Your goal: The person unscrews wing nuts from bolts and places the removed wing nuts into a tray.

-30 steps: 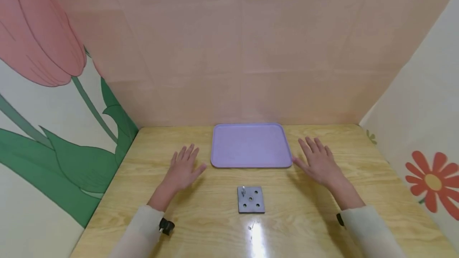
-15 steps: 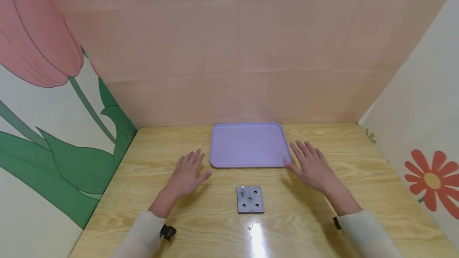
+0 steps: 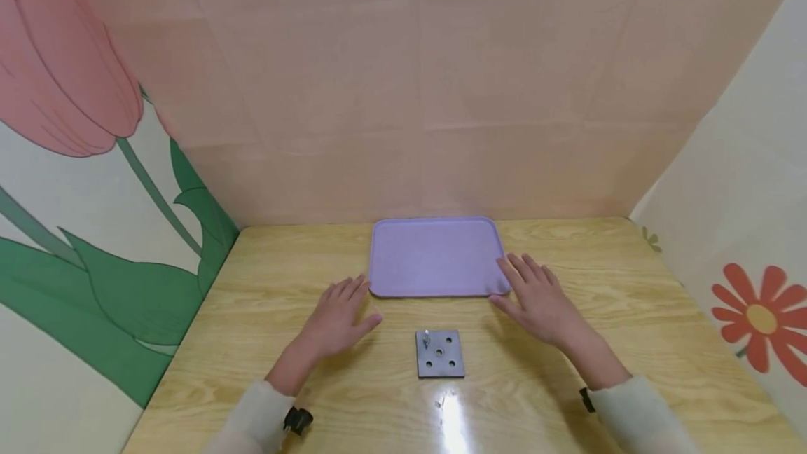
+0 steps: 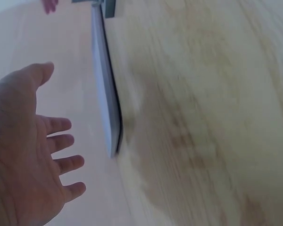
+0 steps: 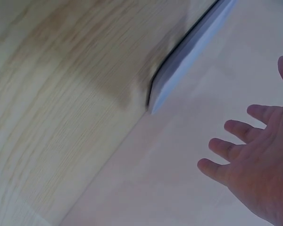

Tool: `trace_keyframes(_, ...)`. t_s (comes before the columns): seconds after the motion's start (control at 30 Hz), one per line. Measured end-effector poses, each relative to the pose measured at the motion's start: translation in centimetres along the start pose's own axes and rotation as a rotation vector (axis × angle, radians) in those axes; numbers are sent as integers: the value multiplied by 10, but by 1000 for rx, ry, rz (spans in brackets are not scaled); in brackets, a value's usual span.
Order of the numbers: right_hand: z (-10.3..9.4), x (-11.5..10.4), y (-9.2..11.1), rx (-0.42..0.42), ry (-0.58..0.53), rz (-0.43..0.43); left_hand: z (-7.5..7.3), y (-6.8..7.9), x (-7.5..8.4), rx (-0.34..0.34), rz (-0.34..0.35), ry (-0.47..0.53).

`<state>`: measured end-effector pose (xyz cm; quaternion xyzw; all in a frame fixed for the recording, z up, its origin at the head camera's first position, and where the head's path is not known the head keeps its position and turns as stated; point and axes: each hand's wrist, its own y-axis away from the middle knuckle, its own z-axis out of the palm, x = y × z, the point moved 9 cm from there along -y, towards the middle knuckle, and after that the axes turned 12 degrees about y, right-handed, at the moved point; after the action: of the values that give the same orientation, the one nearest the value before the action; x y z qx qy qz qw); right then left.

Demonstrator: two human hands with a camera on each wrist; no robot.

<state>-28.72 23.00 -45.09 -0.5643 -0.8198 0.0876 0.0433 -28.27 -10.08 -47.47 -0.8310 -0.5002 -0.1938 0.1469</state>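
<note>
A square grey metal plate [image 3: 440,354] with several round holes lies flat on the table. A small shiny piece [image 3: 426,339] stands at its far left corner; its kind is too small to tell. Left of the plate hovers my left hand [image 3: 335,321], fingers spread and holding nothing. My right hand [image 3: 543,303] is held over the table to the right, also with nothing in it, its fingertips overlapping the near right corner of a purple tray [image 3: 435,258] in the head view. Both wrist views show relaxed, extended fingers apart from the tray.
The wooden table [image 3: 302,247] ends at a pinkish back wall covering [image 3: 403,125]. Side panels with a tulip [image 3: 69,69] and a red flower [image 3: 759,321] flank it. Light glares [image 3: 451,419] near the front edge.
Both hands have moved inward, toward each other and slightly nearer the plate. The plate and tray stay where they were on the table.
</note>
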Motion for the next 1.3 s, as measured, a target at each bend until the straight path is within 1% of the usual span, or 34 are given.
trace_keyframes(0.33, -1, -16, 3, 13, -14, -39, 14, -1, 9, -24, 34, -38)
trace_keyframes(0.57, -1, -25, 5, 18, -20, -59, 17, 0, 20, -24, 91, -24)
trace_keyframes(0.73, -2, -33, 6, 13, -18, -69, 23, 2, 25, -59, 101, -6)
trace_keyframes(0.93, -3, -43, 7, 14, -26, -78, 33, 3, 30, -119, 91, -5)
trace_keyframes(1.3, 2, -56, 10, 14, -9, -108, 48, 5, 37, -172, 116, -35)
